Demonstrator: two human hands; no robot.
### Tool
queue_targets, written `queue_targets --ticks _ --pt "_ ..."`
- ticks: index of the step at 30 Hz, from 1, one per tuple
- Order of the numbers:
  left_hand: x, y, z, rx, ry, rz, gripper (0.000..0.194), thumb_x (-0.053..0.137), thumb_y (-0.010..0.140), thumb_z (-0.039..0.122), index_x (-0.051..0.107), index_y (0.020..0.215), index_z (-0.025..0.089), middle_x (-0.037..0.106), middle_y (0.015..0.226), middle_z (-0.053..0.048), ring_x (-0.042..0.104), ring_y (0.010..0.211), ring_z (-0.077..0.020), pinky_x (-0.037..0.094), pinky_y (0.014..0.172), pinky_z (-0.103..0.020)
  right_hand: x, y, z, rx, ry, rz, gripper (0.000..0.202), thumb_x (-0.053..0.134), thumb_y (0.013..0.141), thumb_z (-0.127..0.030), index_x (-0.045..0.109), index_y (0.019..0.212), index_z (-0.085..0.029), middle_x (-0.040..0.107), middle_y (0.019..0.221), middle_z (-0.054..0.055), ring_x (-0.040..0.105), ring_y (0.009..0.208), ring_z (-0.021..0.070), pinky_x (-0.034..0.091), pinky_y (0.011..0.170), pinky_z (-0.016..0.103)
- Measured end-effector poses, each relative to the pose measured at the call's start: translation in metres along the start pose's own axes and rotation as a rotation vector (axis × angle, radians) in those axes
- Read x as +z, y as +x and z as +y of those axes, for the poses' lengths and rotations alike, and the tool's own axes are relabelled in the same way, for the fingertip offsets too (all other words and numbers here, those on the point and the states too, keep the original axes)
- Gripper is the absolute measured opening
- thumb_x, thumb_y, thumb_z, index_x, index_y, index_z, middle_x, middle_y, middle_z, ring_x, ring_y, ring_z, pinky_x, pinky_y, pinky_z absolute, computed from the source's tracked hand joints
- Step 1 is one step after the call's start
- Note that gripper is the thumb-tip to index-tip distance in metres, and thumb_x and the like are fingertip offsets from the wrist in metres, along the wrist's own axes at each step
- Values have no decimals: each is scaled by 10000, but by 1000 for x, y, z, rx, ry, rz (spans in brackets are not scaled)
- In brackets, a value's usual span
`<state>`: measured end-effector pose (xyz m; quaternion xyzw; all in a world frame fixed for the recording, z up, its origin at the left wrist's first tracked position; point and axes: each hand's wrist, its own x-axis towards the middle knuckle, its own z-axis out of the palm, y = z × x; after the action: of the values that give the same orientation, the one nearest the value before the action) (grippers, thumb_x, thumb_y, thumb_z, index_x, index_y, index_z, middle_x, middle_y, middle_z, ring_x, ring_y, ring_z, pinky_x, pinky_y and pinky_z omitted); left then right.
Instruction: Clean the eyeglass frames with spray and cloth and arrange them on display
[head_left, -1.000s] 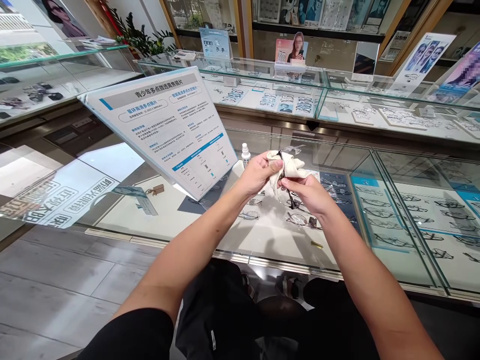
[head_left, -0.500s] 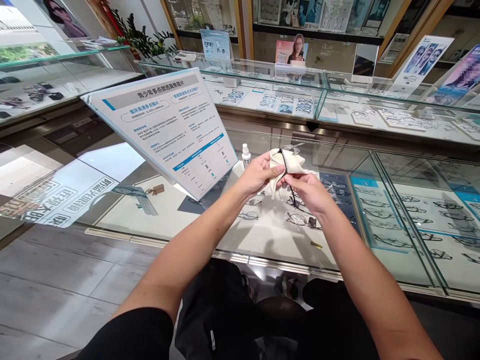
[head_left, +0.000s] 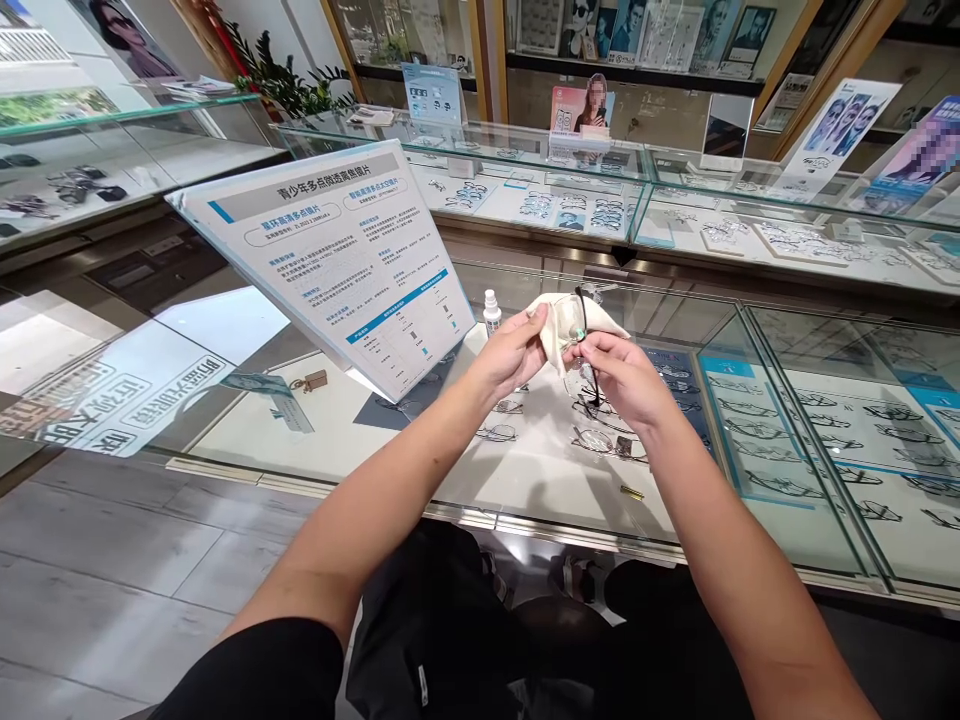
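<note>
My left hand (head_left: 517,350) is closed on a cream cloth (head_left: 555,312), which bunches up around part of a pair of glasses (head_left: 581,308). My right hand (head_left: 619,370) pinches the frame of these glasses near their middle, and a dark temple points up past the cloth. One lens shows a greenish glint against the fabric; the other side of the frame hangs lower, partly hidden by my right fingers. Just behind my left hand stands a small white bottle (head_left: 491,312) on the glass counter (head_left: 480,480).
A large printed sign (head_left: 337,265) leans at the left of the counter. Below my hands lie eyeglasses (head_left: 594,440) and a small gold-coloured piece (head_left: 632,492). Rows of frames (head_left: 780,450) fill the display on the right. Another glass showcase (head_left: 637,215) runs across the back.
The glasses have turned and shifted slightly right, so a lens with a green glint now shows. My left hand has moved its hold on the cloth, which spreads further right.
</note>
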<state>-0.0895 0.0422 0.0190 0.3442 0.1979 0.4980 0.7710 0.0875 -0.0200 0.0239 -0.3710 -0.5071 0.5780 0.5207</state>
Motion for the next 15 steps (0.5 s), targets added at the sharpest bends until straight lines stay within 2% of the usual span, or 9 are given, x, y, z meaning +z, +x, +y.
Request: queue_targets --ticks 3,5,8,10,12,15 --pt "-8 6 7 60 -7 67 173 693 1070 232 761 1082 74 826 1036 -142 813 1066 -224 620 1079 -361 -6 -3 -8 -71 -70 14 382 882 850 -603 759 884 -243 803 975 45 689 954 221 518 912 360" --pt "-20 10 13 35 53 58 211 685 1079 261 768 1074 66 829 1023 -150 817 1013 -209 631 1045 -343 -12 -7 -15 -174 -207 40 345 832 919 -580 740 918 -247 804 1019 46 692 977 229 511 921 376" --pt "-42 13 24 -146 201 -29 317 740 1048 371 781 1050 57 829 968 -167 817 913 -221 662 923 -344 -18 -12 -24 -386 -561 75 277 740 1014 -519 726 947 -251 795 1044 46 664 987 240 486 920 398" --pt "-55 13 31 -279 301 -80 393 811 987 455 791 1020 63 829 924 -161 809 841 -224 663 812 -329 -17 -15 -28 -496 -815 52 229 679 1062 -455 720 968 -250 794 1067 50 642 1040 261 467 957 425" --pt "-63 12 36 -375 394 -109 435 903 889 495 803 983 82 831 896 -139 788 768 -210 642 720 -303 -11 -18 -30 -541 -1049 -4 183 620 1098 -373 717 1007 -248 802 1117 59 617 1105 283 436 991 452" --pt "-65 8 44 -478 529 -133 439 1011 739 472 797 857 107 812 822 -90 734 689 -173 596 642 -262 0 -23 -28 -572 -1345 -103 168 574 1117 -263 713 1026 -240 810 1152 68 581 1138 298 393 973 461"
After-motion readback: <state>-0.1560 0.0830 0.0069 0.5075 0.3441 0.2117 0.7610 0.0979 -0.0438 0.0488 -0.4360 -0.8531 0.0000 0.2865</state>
